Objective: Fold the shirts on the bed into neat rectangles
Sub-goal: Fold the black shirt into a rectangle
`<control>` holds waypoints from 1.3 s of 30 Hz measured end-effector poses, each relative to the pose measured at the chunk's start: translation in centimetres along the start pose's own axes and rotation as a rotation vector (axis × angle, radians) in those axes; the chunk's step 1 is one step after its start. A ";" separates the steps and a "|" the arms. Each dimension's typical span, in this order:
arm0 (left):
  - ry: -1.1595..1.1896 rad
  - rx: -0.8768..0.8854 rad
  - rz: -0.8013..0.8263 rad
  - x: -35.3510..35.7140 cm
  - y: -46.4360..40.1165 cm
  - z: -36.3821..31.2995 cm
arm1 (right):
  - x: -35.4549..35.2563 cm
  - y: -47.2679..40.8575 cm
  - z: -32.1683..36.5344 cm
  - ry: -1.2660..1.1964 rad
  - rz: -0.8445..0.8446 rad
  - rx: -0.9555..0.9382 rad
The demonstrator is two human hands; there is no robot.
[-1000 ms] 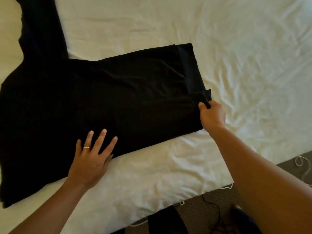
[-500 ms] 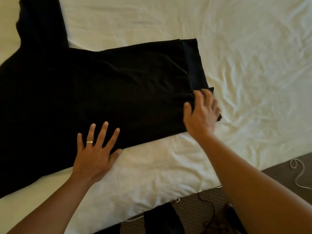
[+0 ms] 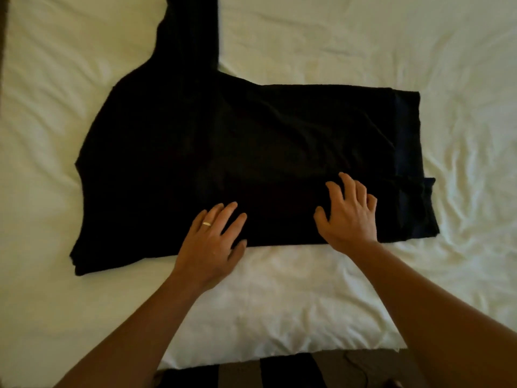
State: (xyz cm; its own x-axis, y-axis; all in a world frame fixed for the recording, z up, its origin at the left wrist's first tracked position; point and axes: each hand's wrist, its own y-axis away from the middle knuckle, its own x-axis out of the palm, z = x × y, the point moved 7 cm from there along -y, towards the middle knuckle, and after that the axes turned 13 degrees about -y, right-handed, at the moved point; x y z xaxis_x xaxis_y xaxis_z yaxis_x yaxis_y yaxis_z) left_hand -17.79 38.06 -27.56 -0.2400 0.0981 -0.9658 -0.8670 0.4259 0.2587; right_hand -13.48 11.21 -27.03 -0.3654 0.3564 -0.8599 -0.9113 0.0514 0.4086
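The black long-sleeved shirt (image 3: 251,152) lies spread across the middle of the white bed sheet (image 3: 363,46), its body running from nine o'clock to three o'clock, and one sleeve (image 3: 190,37) stretching away towards twelve o'clock. The near long edge looks already folded over, judging by the straight band along the six o'clock side and the doubled strip at the three o'clock end. I judge the far sleeve is not yet folded in.

My left hand (image 3: 212,242) lies flat at about seven o'clock from the shirt's centre, fingers spread and straight, fingertips on the fabric and palm partly on the sheet; it grips nothing, and I take it to be pinning the folded edge so it does not slide. A ring (image 3: 207,224) sits on one finger. My right hand (image 3: 349,217) rests on the cloth at about five o'clock, fingers apart and lightly bent, pressing down but holding nothing, probably smoothing the fold.

Beyond the mattress edge at six o'clock I see dark floor (image 3: 335,371) and a thin cable (image 3: 361,368).
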 end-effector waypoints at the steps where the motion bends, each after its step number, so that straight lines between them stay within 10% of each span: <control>1: 0.028 -0.067 -0.055 -0.6 0.3 1.6 | -0.3 -0.6 1.8 -0.026 -0.022 -0.035; 12: 0.128 -0.666 -0.016 -0.1 5.2 17.8 | 4.7 -8.6 22.0 -0.255 0.249 -0.344; 33: 0.585 -0.577 0.007 -0.2 6.4 23.1 | 4.6 -9.6 22.3 0.110 0.017 -0.191; 39: 0.602 -0.666 0.217 0.5 9.9 24.4 | 6.7 0.2 26.6 -0.046 -0.029 -0.772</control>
State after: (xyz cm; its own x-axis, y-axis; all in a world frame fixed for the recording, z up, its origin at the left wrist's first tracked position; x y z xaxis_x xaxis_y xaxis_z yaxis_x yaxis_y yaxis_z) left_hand -15.85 64.23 -25.92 -0.4513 -0.4483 -0.7716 -0.8039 -0.1712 0.5696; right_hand -11.04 38.40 -24.53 -0.3463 0.4039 -0.8467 -0.8007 -0.5975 0.0425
